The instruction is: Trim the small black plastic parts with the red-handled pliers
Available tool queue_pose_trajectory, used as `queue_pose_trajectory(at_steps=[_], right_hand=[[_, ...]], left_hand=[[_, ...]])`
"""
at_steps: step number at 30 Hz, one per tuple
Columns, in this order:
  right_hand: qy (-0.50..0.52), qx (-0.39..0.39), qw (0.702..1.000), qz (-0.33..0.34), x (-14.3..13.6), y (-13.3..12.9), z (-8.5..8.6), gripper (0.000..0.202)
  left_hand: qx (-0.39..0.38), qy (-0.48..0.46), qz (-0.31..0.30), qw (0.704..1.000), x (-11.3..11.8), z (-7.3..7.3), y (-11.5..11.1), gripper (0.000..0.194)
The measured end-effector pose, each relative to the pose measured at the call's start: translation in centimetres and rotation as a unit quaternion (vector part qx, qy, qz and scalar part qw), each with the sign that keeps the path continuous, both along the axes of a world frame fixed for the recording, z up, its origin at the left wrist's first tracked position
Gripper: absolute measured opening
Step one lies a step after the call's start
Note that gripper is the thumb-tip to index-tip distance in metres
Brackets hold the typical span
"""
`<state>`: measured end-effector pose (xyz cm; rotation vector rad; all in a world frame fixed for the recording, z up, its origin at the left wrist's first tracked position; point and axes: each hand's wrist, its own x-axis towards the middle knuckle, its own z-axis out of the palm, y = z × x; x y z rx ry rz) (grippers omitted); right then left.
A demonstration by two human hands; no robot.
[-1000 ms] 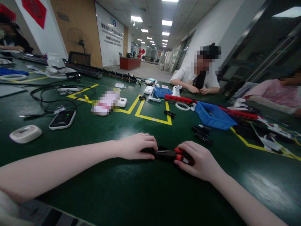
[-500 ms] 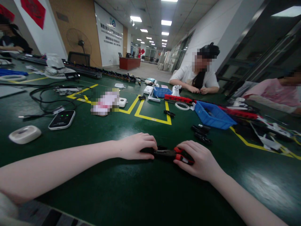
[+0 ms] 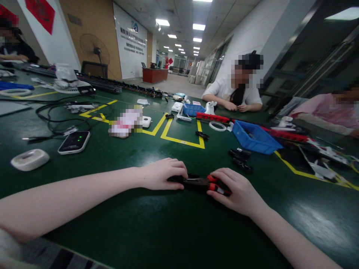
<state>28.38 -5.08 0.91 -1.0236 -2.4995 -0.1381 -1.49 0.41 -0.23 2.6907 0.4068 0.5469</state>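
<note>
Pliers [image 3: 196,182] with red and black handles lie low over the green table, jaws pointing left. My right hand [image 3: 237,188] is closed round their handles. My left hand [image 3: 165,175] grips a small black part [image 3: 176,179] between thumb and fingers, right at the tip of the jaws. Whether the jaws bite on that part cannot be made out, since my fingers cover most of it. Several similar black parts [image 3: 240,158] lie beyond my right hand, and another black piece [image 3: 202,135] rests by the yellow tape.
A blue bin [image 3: 254,138] stands at the right, with a tape roll [image 3: 217,126] beside it. Left are a white device with a screen [image 3: 74,142], a white oval object [image 3: 29,160], a phone [image 3: 126,122] and black cables [image 3: 50,116]. A person [image 3: 235,89] sits across the table.
</note>
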Motion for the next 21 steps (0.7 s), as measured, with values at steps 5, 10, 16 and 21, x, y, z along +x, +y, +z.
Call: queue_pose_trajectory(at_steps=[5, 10, 16, 21], right_hand=[[-0.006, 0.017, 1.000, 0.003, -0.11, -0.03, 0.06, 0.031], [-0.029, 0.036, 0.999, 0.002, -0.17, 0.02, 0.07, 0.033], [-0.034, 0.043, 0.999, -0.002, -0.29, -0.02, 0.02, 0.034], [-0.038, 0.048, 0.998, -0.001, -0.25, -0.03, 0.35, 0.035]], left_hand=[[0.000, -0.004, 0.000, 1.000, 0.00, -0.04, -0.01, 0.019], [0.003, 0.000, -0.001, 1.000, -0.05, -0.06, 0.03, 0.020], [0.000, 0.008, -0.002, 1.000, -0.08, -0.02, 0.08, 0.020], [0.000, 0.008, -0.001, 1.000, -0.04, -0.02, 0.04, 0.020]])
